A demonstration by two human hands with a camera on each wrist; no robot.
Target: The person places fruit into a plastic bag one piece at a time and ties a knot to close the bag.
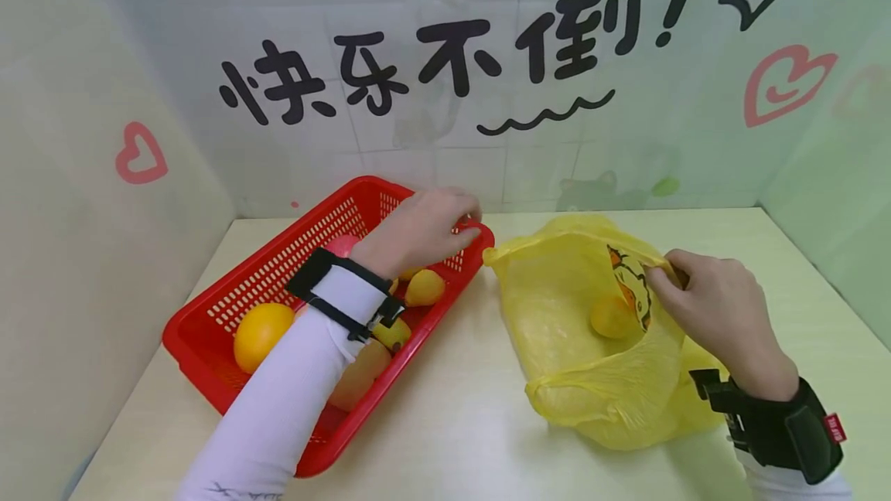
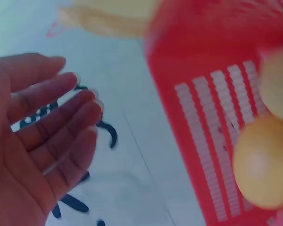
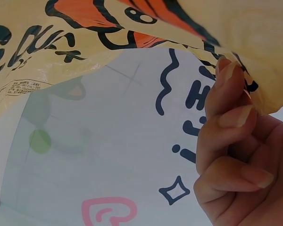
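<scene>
My left hand (image 1: 425,230) is over the far right end of a red plastic basket (image 1: 381,395); the left wrist view shows its fingers (image 2: 61,117) loosely bent with nothing in them. My right hand (image 1: 727,311) grips the right edge of a yellow plastic bag (image 1: 557,323), thumb and fingers pinching the film near a printed cartoon face. The bag's mouth is open toward me. Inside it lies a round yellow fruit (image 1: 611,317). In the basket are an orange (image 1: 261,335), a small yellow fruit (image 1: 423,288) and a tan rounded piece (image 1: 358,377), partly hidden by my left forearm.
Both basket and bag rest on a pale table (image 1: 480,416). A printed wall (image 1: 445,168) stands behind it, with side panels at left and right. A pink fruit (image 1: 341,244) shows behind my left wrist strap.
</scene>
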